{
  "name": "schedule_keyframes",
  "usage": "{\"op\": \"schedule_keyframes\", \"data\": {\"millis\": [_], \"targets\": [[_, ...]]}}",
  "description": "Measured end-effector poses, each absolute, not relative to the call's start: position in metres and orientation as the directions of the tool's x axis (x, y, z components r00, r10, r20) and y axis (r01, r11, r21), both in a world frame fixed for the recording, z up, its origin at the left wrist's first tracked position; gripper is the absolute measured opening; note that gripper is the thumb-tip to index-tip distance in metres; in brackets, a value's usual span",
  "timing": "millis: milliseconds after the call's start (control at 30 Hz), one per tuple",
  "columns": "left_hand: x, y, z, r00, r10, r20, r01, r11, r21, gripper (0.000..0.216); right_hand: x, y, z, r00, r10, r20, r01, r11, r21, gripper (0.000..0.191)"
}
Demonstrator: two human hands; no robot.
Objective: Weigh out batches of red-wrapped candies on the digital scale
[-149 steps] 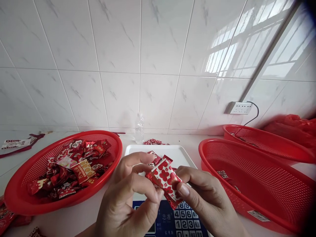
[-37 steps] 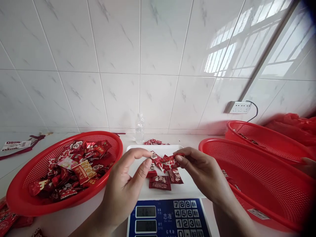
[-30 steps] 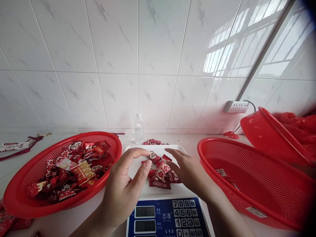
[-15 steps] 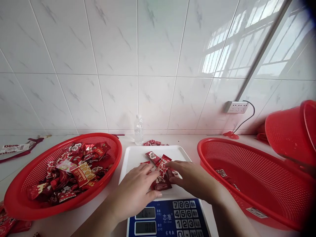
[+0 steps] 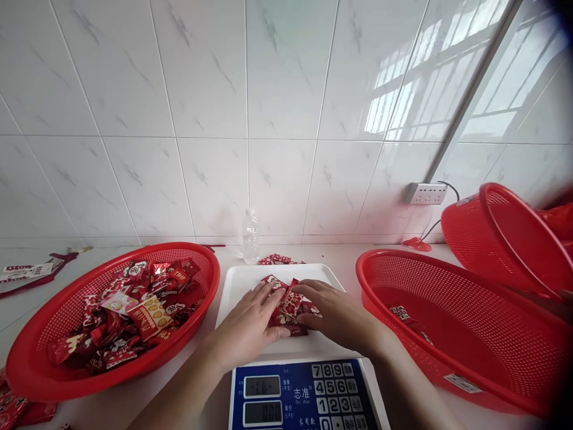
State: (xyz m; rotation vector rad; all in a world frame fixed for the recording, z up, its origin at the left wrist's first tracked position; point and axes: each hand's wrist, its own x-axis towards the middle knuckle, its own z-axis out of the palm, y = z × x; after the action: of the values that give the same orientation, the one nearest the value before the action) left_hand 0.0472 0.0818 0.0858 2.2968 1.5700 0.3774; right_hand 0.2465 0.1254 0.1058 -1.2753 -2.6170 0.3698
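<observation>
The person's left hand (image 5: 251, 325) and right hand (image 5: 335, 313) are palm down with fingers loosely spread, flanking a small pile of red wrapped snack packets (image 5: 292, 306) between them on the white tray (image 5: 233, 289) of a digital scale (image 5: 303, 412). Left of the hands, a red basket (image 5: 31, 358) holds many packets; right of them, another red basket (image 5: 492, 352) holds a few. Beyond them, a clear bottle (image 5: 250, 240) stands on the counter (image 5: 338, 255).

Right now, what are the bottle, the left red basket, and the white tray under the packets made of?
The bottle looks like thin, clear plastic: the wall shows through. The left red basket seems glossy, stiff plastic, full of small, even holes. The white tray looks smooth, probably plastic with rounded corners, though painted metal is possible.
</observation>
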Motion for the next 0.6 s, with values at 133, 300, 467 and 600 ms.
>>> {"op": "schedule_keyframes", "data": {"millis": [133, 300, 467, 600], "targets": [[0.045, 0.086, 0.085, 0.338, 0.941, -0.001, 0.853, -0.306, 0.422, 0.074, 0.236, 0.131, 0.097, -0.639, 0.769, 0.016, 0.723, 0.607, -0.328, 0.058], [0.04, 0.091, 0.081, 0.35, 0.936, -0.018, 0.829, -0.301, 0.471, 0.078, 0.232, 0.135, 0.087, -0.665, 0.745, -0.05, 0.711, 0.611, -0.349, 0.063], [0.034, 0.094, 0.074, 0.339, 0.941, 0.018, 0.778, -0.292, 0.556, 0.08, 0.226, 0.132, 0.083, -0.643, 0.765, -0.032, 0.735, 0.604, -0.308, 0.062], [0.033, 0.093, 0.073, 0.331, 0.943, 0.028, 0.752, -0.281, 0.597, 0.083, 0.22, 0.129, 0.083, -0.675, 0.738, -0.017, 0.704, 0.638, -0.311, 0.055]]}}
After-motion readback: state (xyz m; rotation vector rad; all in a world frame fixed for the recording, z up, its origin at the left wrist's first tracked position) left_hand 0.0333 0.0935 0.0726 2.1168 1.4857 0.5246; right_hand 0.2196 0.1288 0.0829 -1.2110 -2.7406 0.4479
